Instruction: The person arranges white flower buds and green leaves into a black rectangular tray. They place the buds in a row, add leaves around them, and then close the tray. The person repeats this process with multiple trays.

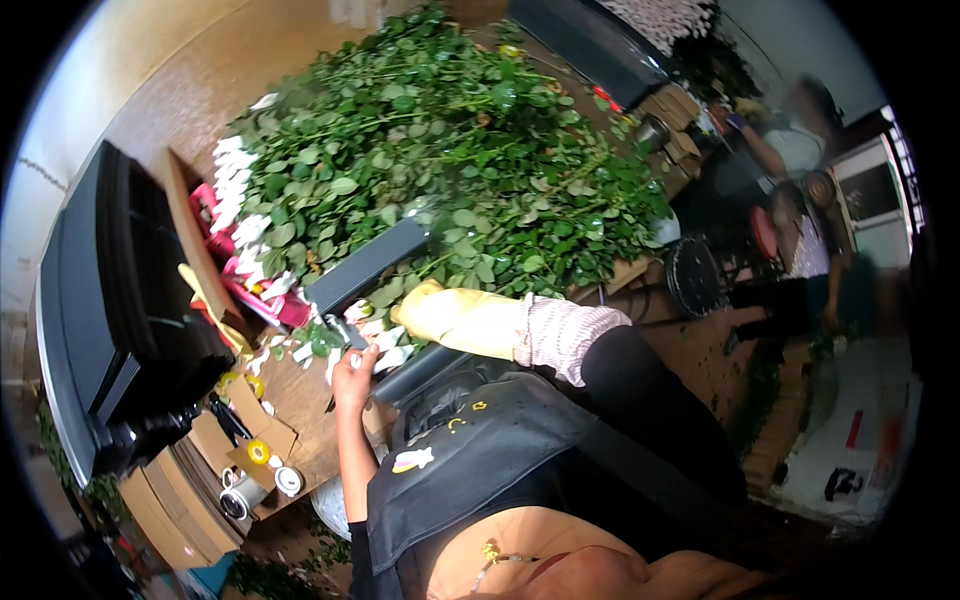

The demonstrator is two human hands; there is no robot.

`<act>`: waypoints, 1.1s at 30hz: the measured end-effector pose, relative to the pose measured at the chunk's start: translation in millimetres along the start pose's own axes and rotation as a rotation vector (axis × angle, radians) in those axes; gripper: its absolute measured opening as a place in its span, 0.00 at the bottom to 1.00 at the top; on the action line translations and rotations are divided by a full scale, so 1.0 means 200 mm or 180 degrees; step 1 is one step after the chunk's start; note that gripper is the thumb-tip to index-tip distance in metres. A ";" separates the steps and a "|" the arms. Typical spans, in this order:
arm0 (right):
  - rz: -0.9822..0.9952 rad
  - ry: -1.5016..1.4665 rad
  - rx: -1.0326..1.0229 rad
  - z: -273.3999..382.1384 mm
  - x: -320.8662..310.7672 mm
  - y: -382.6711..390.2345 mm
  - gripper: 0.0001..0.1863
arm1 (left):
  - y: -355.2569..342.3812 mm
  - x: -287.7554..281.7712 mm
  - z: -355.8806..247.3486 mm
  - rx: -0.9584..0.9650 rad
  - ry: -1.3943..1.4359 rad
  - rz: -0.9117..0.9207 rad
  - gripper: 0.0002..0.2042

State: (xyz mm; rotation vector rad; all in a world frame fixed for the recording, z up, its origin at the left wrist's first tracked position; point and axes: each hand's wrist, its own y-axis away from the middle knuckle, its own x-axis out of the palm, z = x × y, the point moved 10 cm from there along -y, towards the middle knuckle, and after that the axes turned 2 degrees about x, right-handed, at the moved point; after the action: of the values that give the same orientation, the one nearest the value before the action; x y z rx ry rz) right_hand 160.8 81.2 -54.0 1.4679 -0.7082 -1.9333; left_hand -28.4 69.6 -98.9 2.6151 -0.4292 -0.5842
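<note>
My bare left hand [352,378] is closed at the front of the wooden table. Its fingertips are pinched beside a small dark grey piece [347,333]; I cannot make out what they hold. My right hand [418,308], in a yellow glove, curls just right of it; its fingertips are hidden. A long dark grey bar-shaped object [368,264] slants just beyond both hands. Behind it lies a big heap of leafy green rose stems [440,150]. White-wrapped heads [230,175] line the heap's left side, with pink wraps [225,245] beside them. Loose petals and leaves lie near my left hand.
At the left stands a large black case [120,320] beside a wooden board [200,250]. Yellow tape rolls [258,451], a white mug [240,495] and cardboard [170,510] sit at lower left. A co-worker [800,150] and a black round stool [693,277] are at the right.
</note>
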 end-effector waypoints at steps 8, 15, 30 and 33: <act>-0.0131 0.0858 -0.0287 0.00 0.16 -0.20 0.18 | 0.07 0.00 0.00 0.0302 0.1206 -0.0883 0.13; -0.0103 0.0779 -0.0279 0.02 -0.04 0.11 0.21 | 0.21 -0.27 -0.03 0.0481 0.1525 -0.1593 0.09; 0.0386 0.0881 -0.0781 0.19 -0.10 0.26 0.22 | 0.15 0.02 -0.14 0.0114 0.0795 0.0405 0.13; 0.0529 0.1249 -0.0505 0.14 -0.01 0.16 0.22 | 0.17 0.05 -0.13 0.0087 0.1276 0.0092 0.13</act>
State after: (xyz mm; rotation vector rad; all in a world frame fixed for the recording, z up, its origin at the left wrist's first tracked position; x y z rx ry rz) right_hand 138.5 63.0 -23.1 1.5710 -0.4691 -1.4805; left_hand -14.0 45.4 -65.1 2.6568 -0.3455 -0.0373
